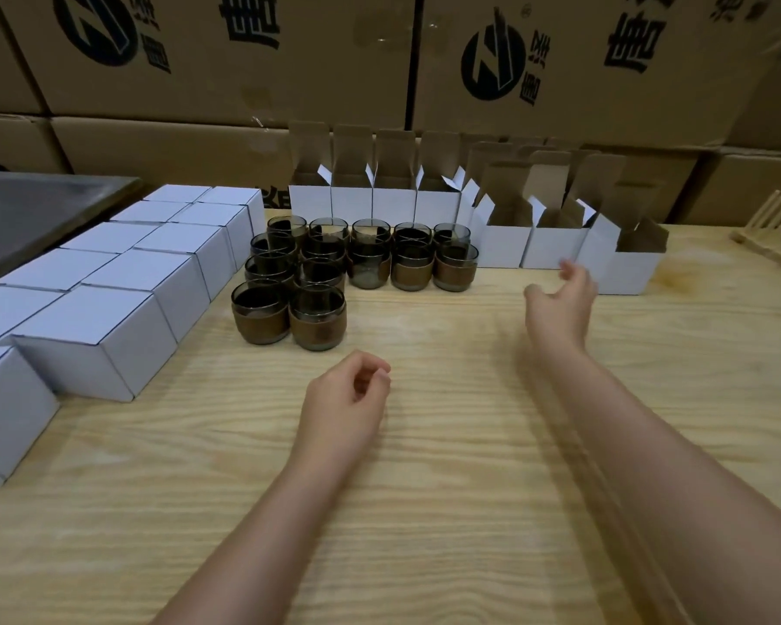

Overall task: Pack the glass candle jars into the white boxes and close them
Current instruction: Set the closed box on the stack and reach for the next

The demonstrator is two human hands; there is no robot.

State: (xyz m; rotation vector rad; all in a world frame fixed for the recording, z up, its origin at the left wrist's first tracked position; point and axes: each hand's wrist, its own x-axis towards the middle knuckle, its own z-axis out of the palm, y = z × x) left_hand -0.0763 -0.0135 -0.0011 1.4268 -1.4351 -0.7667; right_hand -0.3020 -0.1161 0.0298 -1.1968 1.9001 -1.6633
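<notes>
I see my left hand (343, 399) loosely curled, holding nothing, on the near side of the candle jars (319, 324). My right hand (560, 300), fingers apart and blurred, is just beside the open white boxes (553, 250) far right; I cannot tell whether it touches them.

round dark logos (492, 65) and bold chinese characters (634, 38) on brown cartons (316, 83)

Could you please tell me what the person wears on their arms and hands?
Both are bare: the left hand and right hand wear no gloves, and no sleeves, watch or bracelet show on either forearm. The right hand is blurred, so rings cannot be ruled out.
</notes>
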